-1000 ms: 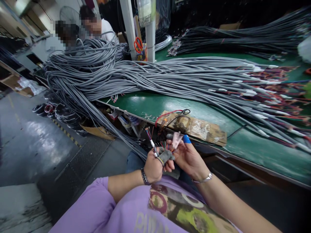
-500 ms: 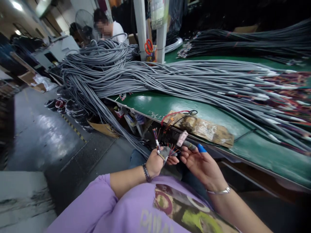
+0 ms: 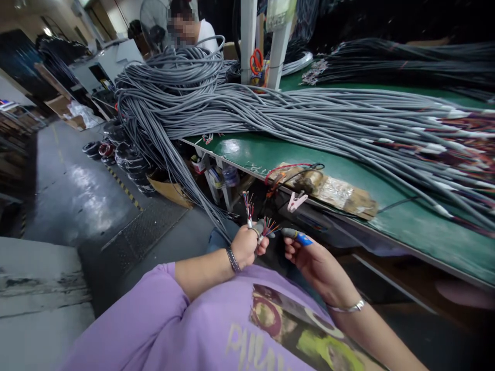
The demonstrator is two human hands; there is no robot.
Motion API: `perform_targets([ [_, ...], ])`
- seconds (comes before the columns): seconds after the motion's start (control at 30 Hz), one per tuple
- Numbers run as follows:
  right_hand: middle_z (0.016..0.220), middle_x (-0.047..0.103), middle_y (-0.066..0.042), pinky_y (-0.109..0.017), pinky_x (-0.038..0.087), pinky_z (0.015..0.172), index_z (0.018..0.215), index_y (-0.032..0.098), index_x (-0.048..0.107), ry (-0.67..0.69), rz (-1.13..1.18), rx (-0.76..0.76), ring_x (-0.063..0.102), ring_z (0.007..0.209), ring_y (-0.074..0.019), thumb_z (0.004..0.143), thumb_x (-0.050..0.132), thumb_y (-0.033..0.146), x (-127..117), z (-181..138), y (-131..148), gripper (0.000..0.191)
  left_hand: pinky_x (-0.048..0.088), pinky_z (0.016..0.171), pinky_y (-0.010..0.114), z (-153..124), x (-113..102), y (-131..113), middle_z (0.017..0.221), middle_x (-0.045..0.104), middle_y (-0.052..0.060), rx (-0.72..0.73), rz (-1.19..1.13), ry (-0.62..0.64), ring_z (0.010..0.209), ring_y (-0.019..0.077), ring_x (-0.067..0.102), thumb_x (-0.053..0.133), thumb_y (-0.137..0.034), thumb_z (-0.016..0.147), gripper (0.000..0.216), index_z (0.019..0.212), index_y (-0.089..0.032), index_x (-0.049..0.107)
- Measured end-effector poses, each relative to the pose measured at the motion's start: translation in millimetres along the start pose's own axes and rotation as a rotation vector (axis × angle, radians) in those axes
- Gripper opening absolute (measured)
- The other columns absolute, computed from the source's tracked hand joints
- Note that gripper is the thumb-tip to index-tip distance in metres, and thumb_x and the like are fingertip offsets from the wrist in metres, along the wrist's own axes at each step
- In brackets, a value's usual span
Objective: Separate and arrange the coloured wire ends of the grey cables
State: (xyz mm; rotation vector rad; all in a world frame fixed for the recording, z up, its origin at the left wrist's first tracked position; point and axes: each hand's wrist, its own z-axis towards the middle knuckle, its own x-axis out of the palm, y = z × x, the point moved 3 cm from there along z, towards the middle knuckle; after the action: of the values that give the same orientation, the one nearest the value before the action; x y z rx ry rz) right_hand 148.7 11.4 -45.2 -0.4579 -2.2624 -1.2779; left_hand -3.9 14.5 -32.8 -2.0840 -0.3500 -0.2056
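Observation:
My left hand (image 3: 247, 246) is closed round the ends of grey cable, its fingers wrapped below a fan of thin coloured wires (image 3: 270, 225). A second tuft of coloured wires (image 3: 248, 203) with a white sleeve at its base sticks up above the same hand. To the right, my right hand (image 3: 315, 260) has thumb and forefinger pressed together at the tips of the fanned wires; what lies between them is too small to tell. Grey coverings and blue tape are on its digits. Just above, a pale pink clothespin (image 3: 297, 202) is at the bench edge.
On the green bench (image 3: 232, 149) lie a large bundle of grey cables (image 3: 270, 111), a taped cardboard-like block (image 3: 336, 193) with red and black leads, and darker cables (image 3: 386, 64) behind. Orange scissors (image 3: 256, 62) are by a post. A person (image 3: 193, 31) sits beyond the coil.
The view has shifted, so the bench appears higher and further right. My right hand's thumb and forefinger have closed together by the fanned wires. The clothespin shows from another side.

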Motion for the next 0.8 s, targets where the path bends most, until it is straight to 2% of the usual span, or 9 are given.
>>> perform_targets([
  [0.27,0.07,0.063,-0.003,-0.026,0.046,0.056,0.076,0.018,0.072,0.045,-0.16,-0.018,0.052,0.058,-0.0117,0.062,0.084,0.04,15.3,-11.5,-7.3,0.028,0.021,0.036,0.02,-7.0,-6.4,9.6,0.04,0.045,-0.005,-0.049,0.006,-0.04,0.031,0.0072,0.035,0.054,-0.05,0.081,0.035,0.068,-0.019,0.046],
  [0.4,0.066,0.06,0.001,-0.024,0.042,0.054,0.08,0.02,0.071,0.021,-0.27,-0.097,0.049,0.057,-0.0096,0.06,0.084,0.042,24.9,-11.9,-2.9,0.033,0.023,0.036,0.02,-12.3,-6.2,11.5,0.04,0.046,-0.005,-0.047,0.043,-0.04,0.031,0.0073,0.036,0.053,-0.054,0.081,0.037,0.069,-0.019,0.046],
  [0.6,0.057,0.055,0.003,-0.024,0.035,0.051,0.065,0.018,0.065,-0.038,-0.433,-0.252,0.042,0.053,-0.0087,0.059,0.083,0.045,33.2,-8.3,4.3,0.033,0.024,0.036,0.02,-20.6,-4.1,8.9,0.043,0.049,-0.004,0.048,0.147,0.013,0.034,0.0077,0.041,0.055,-0.066,0.074,0.048,0.068,-0.019,0.049],
  [0.73,0.052,0.052,0.003,-0.024,0.036,0.05,0.06,0.018,0.06,-0.006,-0.307,-0.154,0.042,0.05,-0.0083,0.06,0.083,0.042,29.8,-6.2,3.2,0.033,0.025,0.037,0.019,-25.5,-4.4,3.3,0.05,0.054,-0.001,0.208,0.154,0.101,0.038,0.0065,0.045,0.054,-0.07,0.073,0.054,0.066,-0.017,0.051],
  [0.8,0.052,0.052,0.003,-0.024,0.038,0.049,0.059,0.017,0.059,0.044,-0.207,-0.051,0.043,0.048,-0.0081,0.058,0.085,0.039,28.4,-5.9,2.4,0.034,0.027,0.038,0.018,-27.3,-4.8,0.1,0.052,0.054,-0.003,0.265,0.163,0.139,0.04,0.0061,0.045,0.063,-0.066,0.069,0.051,0.069,-0.016,0.052],
])
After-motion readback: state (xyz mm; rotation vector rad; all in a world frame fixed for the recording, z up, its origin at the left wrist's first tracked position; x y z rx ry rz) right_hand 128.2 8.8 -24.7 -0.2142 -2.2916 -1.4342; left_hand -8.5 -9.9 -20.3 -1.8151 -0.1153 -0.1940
